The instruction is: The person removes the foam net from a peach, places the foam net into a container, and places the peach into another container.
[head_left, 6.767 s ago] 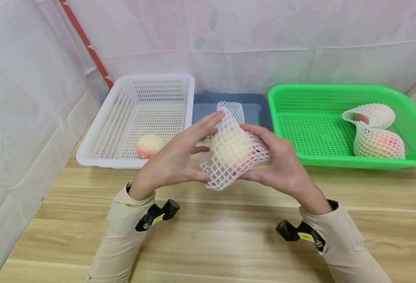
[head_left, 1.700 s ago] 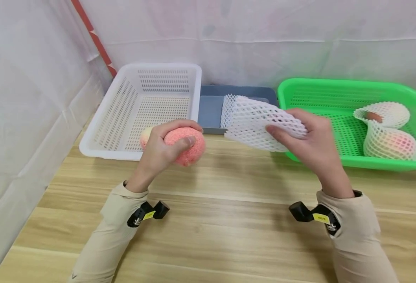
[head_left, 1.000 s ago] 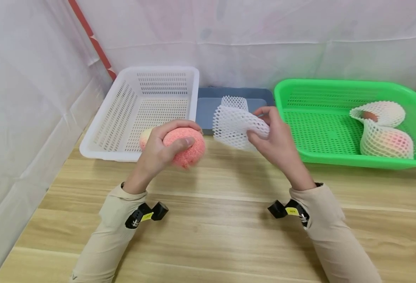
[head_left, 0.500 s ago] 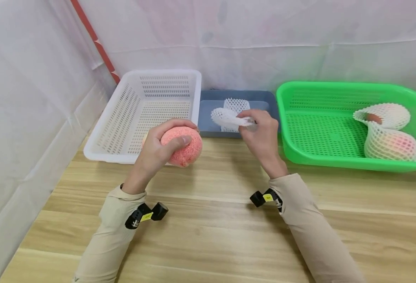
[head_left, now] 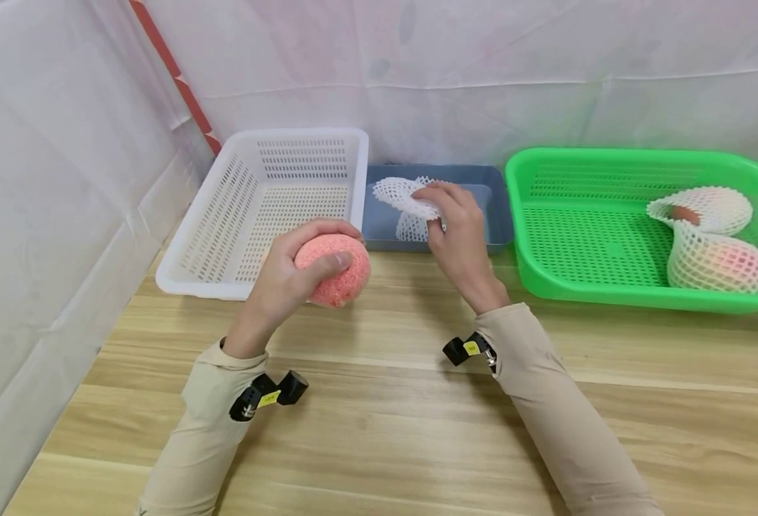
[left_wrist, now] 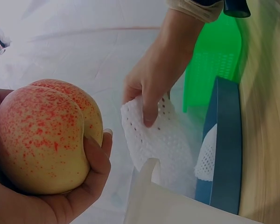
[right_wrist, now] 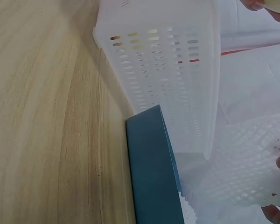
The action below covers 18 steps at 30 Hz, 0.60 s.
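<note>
My left hand (head_left: 276, 287) grips a bare peach (head_left: 348, 281) over the near right edge of the white basket (head_left: 188, 283); in the left wrist view the yellow, red-speckled side of the peach (left_wrist: 42, 140) shows, fingers curled round it. With thumb and fingers, my right hand (head_left: 463, 240) pinches a white foam fruit net (head_left: 395, 193) above the blue-grey tray (head_left: 496, 204). The net hangs loose with no fruit visible in it. Beneath it, another foam net (head_left: 410, 228) lies in the tray, partly covered by the hand and the held net.
At the right stands a green basket (head_left: 579, 287) holding two peaches in foam nets, one at the front (head_left: 717, 265) and one behind (head_left: 717, 208). Yellow shows through the slots of the white basket (right_wrist: 135, 39) in the right wrist view. Wooden tabletop (head_left: 366, 430) lies in front.
Earlier, both hands held a netted peach. The peach is now out of the net, in the left hand. The right hand has carried the net leftward and back, over the tray; the left hand stays nearly still.
</note>
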Each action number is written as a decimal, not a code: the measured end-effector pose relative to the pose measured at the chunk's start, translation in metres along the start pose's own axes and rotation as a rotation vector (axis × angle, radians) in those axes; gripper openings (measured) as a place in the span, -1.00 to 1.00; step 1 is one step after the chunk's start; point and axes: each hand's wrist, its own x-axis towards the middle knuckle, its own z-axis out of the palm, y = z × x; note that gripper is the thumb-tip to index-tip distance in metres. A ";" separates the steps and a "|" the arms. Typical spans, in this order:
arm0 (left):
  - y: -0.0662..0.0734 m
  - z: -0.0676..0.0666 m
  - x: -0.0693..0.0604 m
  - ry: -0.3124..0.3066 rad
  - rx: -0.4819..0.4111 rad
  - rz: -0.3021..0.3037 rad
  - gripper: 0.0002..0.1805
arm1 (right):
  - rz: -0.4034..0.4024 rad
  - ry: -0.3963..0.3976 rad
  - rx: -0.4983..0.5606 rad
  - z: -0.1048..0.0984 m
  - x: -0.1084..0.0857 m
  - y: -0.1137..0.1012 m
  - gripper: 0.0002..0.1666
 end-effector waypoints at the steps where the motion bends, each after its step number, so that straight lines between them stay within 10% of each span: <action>1: 0.000 0.000 0.000 -0.004 0.001 0.002 -0.67 | -0.005 -0.005 -0.004 0.001 0.001 0.000 -0.50; 11: 0.000 0.000 0.000 -0.025 0.012 -0.019 -0.68 | 0.001 -0.128 -0.139 0.016 0.006 0.007 -0.55; 18: -0.001 0.000 0.000 -0.029 0.018 -0.013 -0.68 | 0.106 -0.417 -0.310 0.028 0.003 0.008 -0.56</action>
